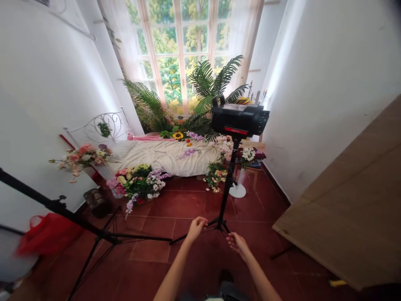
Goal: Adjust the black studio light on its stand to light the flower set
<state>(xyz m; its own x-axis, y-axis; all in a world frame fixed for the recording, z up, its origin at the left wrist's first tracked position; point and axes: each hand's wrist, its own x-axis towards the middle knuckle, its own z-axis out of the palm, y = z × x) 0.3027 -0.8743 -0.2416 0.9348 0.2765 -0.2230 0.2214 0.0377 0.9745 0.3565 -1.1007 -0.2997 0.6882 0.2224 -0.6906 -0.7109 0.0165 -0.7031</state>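
A black light stand [224, 200] rises upright in front of me, its legs spread on the floor. On its top sits a black studio light [239, 119] with a red label. My left hand [196, 228] is closed at the stand's left leg, fingertips pinched by the leg near the hub. At the right leg, my right hand [238, 244] is closed too, its curled fingers around the leg's upper part. The fingers hide parts of both legs.
Another stand [75, 219] slants across the left, its leg reaching toward mine. Flower bunches [139, 182] lie before a draped bed [156, 156]. A white pedestal [238, 190] with flowers stands behind the light stand. At right leans a brown board [347, 200]; a red bag [46, 234] lies left.
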